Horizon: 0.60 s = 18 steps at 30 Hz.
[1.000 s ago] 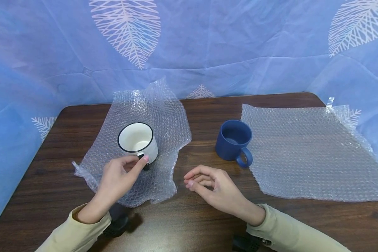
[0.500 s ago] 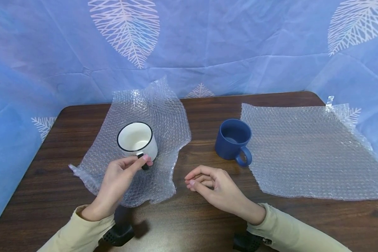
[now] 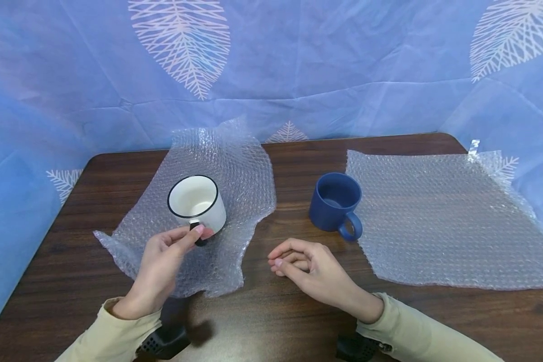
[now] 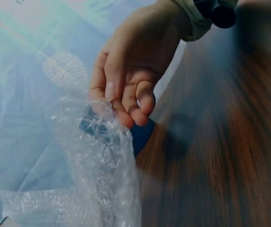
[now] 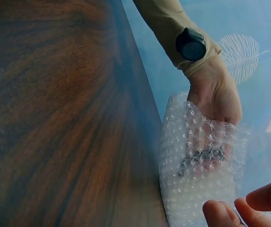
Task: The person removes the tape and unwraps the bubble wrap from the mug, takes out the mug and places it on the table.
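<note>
A white enamel mug [image 3: 216,213] with a black rim stands upright on a crumpled sheet of bubble wrap [image 3: 246,176], left of the table's middle. My left hand [image 3: 158,266] pinches its black handle [image 3: 201,242] between thumb and fingers. Over the bare wood, my right hand [image 3: 314,274] is held loosely curled, with nothing in it. Near that hand stands a blue mug [image 3: 324,213], its handle towards me. The right wrist view shows the left hand [image 5: 215,97] partly behind raised bubble wrap [image 5: 175,194]. In the left wrist view, the wrap [image 4: 102,179] partly covers the blue mug [image 4: 143,135].
A second, flatter bubble wrap sheet [image 3: 443,221] lies on the right, its left edge close beside the blue mug. Beneath everything is a dark wooden table [image 3: 262,322]. A blue cloth [image 3: 335,55] with white leaf prints hangs behind and at the sides.
The white mug's handle has swung slightly left with my left hand. Beneath the mug, the wrap has turned: its far end shifted right, its near edge left. My right hand has barely moved.
</note>
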{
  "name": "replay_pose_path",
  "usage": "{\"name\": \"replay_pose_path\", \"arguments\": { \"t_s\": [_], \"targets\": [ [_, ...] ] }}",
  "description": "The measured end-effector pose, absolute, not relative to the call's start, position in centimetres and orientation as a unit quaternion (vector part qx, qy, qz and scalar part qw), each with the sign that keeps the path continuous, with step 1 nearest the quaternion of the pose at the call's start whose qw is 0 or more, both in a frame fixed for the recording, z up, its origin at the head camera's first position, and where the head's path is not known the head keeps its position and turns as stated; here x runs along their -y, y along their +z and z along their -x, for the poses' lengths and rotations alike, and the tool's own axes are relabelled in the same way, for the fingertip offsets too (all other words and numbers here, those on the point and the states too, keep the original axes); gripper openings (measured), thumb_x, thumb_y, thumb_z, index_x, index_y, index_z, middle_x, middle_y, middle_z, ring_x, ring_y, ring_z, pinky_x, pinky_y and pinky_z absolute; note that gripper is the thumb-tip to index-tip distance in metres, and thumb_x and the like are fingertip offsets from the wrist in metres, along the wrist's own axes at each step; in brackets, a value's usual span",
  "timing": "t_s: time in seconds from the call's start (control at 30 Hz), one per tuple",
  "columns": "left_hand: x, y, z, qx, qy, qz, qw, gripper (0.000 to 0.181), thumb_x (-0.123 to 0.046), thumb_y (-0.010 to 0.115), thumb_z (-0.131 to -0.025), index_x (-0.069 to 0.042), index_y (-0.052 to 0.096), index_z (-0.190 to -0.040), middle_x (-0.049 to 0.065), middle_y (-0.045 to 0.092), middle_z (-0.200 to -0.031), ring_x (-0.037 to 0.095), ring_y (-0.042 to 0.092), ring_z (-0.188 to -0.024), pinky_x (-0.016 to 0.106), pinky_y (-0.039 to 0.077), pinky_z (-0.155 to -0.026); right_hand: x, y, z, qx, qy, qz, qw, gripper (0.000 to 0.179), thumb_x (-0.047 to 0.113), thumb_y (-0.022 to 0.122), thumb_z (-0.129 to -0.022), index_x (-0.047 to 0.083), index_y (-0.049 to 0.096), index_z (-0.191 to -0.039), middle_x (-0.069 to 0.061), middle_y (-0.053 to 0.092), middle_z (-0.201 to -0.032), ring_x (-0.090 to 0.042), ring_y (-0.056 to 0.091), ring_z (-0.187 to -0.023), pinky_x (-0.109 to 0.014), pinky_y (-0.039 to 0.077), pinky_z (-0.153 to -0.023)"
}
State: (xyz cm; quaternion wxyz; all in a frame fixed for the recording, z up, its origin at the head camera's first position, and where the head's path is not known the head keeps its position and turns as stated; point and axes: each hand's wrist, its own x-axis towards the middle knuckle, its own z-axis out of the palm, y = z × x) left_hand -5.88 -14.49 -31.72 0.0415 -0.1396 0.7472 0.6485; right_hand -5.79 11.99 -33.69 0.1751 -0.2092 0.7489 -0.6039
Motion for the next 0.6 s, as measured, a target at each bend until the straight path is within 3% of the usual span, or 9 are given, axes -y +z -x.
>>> {"name": "replay_pose_path", "arguments": {
  "t_s": [0.2,0.6],
  "targets": [
    [14.5,-31.3,5.7,-0.736,0.66,0.152,0.017,0.039,-0.027,0.063,-0.094,0.005,0.065,-0.116,-0.011,0.074,-0.095,0.012,0.051,-0.112,0.034,0.027,-0.105,-12.2,-33.6,5.9,-0.749,-0.604,0.208,0.176,0.017,0.004,0.058,-0.093,-0.003,0.063,-0.108,-0.022,0.068,-0.104,-0.034,0.069,-0.09,-0.038,0.056,-0.08],
    [14.2,-28.4,4.9,-0.735,0.67,0.105,0.007,0.038,-0.031,0.065,-0.092,0.0,0.068,-0.114,-0.008,0.074,-0.1,0.012,0.054,-0.114,0.033,0.03,-0.104,-12.5,-33.4,6.0,-0.752,-0.601,0.219,0.159,0.018,0.006,0.061,-0.092,-0.002,0.063,-0.108,-0.022,0.069,-0.105,-0.032,0.07,-0.09,-0.039,0.056,-0.08]
  ]
}}
